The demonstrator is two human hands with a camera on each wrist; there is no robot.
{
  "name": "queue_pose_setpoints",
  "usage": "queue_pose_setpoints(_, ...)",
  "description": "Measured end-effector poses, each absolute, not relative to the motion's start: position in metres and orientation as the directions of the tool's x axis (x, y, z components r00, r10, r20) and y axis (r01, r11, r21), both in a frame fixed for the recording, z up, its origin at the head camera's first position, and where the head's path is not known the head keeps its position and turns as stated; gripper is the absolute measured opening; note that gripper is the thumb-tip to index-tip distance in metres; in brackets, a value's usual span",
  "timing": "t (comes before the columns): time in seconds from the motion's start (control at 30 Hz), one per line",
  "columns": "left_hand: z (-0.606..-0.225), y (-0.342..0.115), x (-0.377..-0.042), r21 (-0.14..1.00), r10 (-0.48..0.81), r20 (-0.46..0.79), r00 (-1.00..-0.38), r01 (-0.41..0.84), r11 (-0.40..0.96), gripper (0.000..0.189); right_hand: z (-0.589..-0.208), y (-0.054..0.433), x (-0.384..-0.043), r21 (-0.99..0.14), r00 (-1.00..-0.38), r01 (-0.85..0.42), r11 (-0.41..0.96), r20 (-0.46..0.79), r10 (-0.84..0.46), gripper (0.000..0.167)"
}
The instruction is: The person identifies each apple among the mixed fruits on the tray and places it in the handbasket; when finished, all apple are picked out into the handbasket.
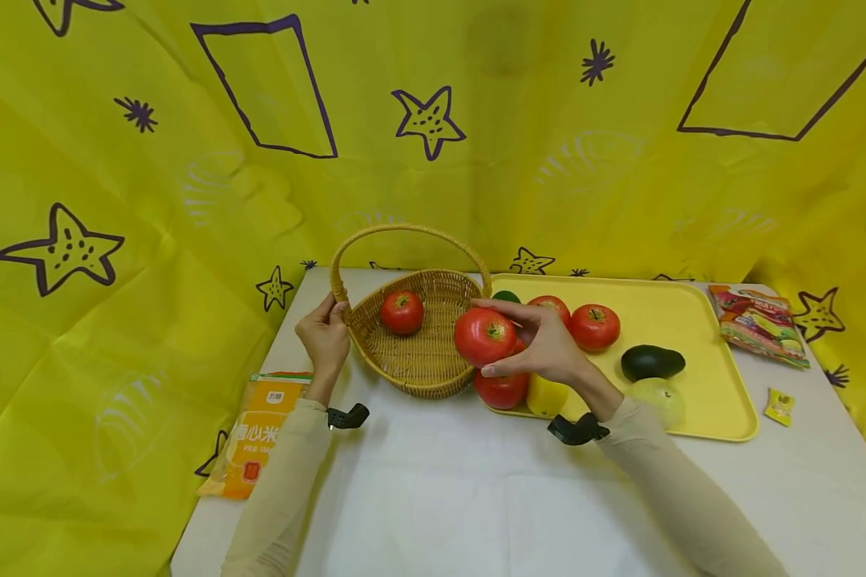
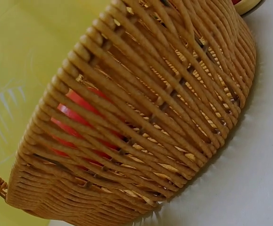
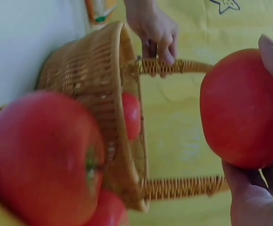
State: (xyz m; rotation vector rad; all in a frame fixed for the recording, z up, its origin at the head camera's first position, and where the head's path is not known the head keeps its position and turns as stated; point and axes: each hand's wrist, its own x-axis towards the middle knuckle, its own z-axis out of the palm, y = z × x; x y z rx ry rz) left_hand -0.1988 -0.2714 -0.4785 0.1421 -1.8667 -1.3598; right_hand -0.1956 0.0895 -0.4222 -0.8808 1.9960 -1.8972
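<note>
My left hand grips the base of the handle on a wicker basket at its left side. Inside the basket lies one red apple, which also shows through the weave in the left wrist view. With thumb and fingers, my right hand holds another red apple over the basket's right rim. That held apple appears large at the right of the right wrist view, fingers on both sides of it. Just below the right hand, a further red apple sits at the tray's left end.
A yellow tray holds more red apples, a yellow fruit, an avocado and a pale green round fruit. Snack bags lie left and right, with a small yellow packet nearby.
</note>
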Motion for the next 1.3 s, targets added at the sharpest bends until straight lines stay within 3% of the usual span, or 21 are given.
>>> queue_pose_setpoints(0.57, -0.478, -0.267, -0.2, 0.819, -0.547, 0.557, -0.625, 0.303, 0.488, 0.015, -0.414, 0.023, -0.21, -0.982, -0.785, -0.183, -0.053, 0.178, -0.594, 0.086)
queue_pose_setpoints(0.83, -0.473, -0.261, -0.196, 0.806, -0.549, 0.578, -0.604, 0.317, 0.5, 0.015, -0.409, 0.004, -0.222, -0.979, -0.805, -0.199, 0.049, 0.135, -0.577, 0.086)
queue_pose_setpoints(1.3, -0.481, -0.273, -0.197, 0.784, -0.497, 0.595, -0.631, 0.321, 0.531, 0.015, -0.411, -0.013, -0.248, -0.944, -0.817, -0.259, 0.203, 0.102, -0.568, 0.088)
